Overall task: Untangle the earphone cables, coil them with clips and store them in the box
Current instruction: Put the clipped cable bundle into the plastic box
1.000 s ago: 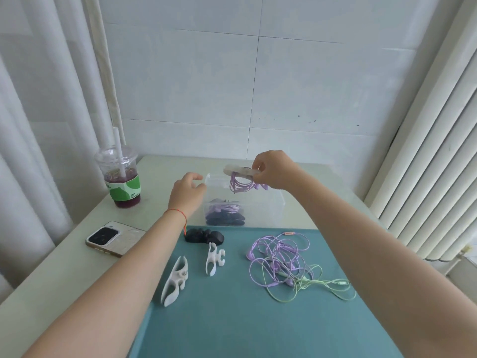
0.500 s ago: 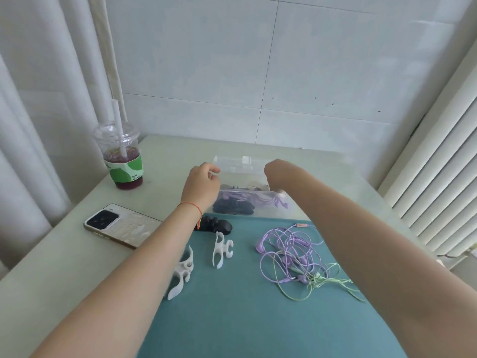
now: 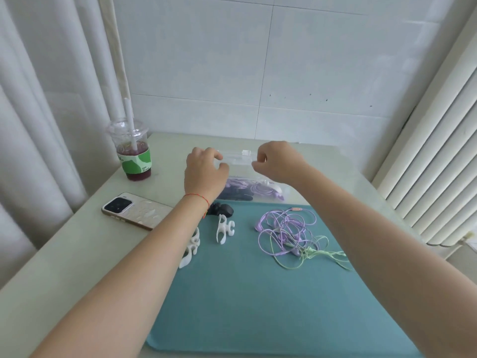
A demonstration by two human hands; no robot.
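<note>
1. Both hands were over the clear box point(image 3: 258, 195) at the far edge of the green mat point(image 3: 258, 293). The left hand point(image 3: 204, 174) had its fingers curled at the left end of the clear lid point(image 3: 238, 157), and the right hand point(image 3: 277, 162) had its fingers curled at the right end. The lid seemed to be in the grip of both hands, but its plastic was transparent and partly hidden, so I could not tell exactly how each grip closed on it.

2. Inside the box lay already a purple coiled cable point(image 3: 255, 188) and something dark beside it. I judged that the step in hand was the handling of the lid after one earphone was stored; whether it was going on or coming off, I could not say.

3. The task was not finished. A tangled bundle of purple and green cables point(image 3: 289, 233) lay on the mat, to the right, well apart from the box.

4. Two white clips waited on the mat: one clip point(image 3: 224, 228) near the middle, and another clip point(image 3: 191, 248) partly hidden under the left forearm. A black clip point(image 3: 222, 210) lay just in front of the box.

5. The next move probably called for free hands, then for patience: to separate the purple cable from the green one without pulling a knot tight, and to wind each on a clip.

6. A phone point(image 3: 136, 210) and a drink cup point(image 3: 133, 153) stood on the desk point(image 3: 77, 254) at the left, apart from the work.
</note>
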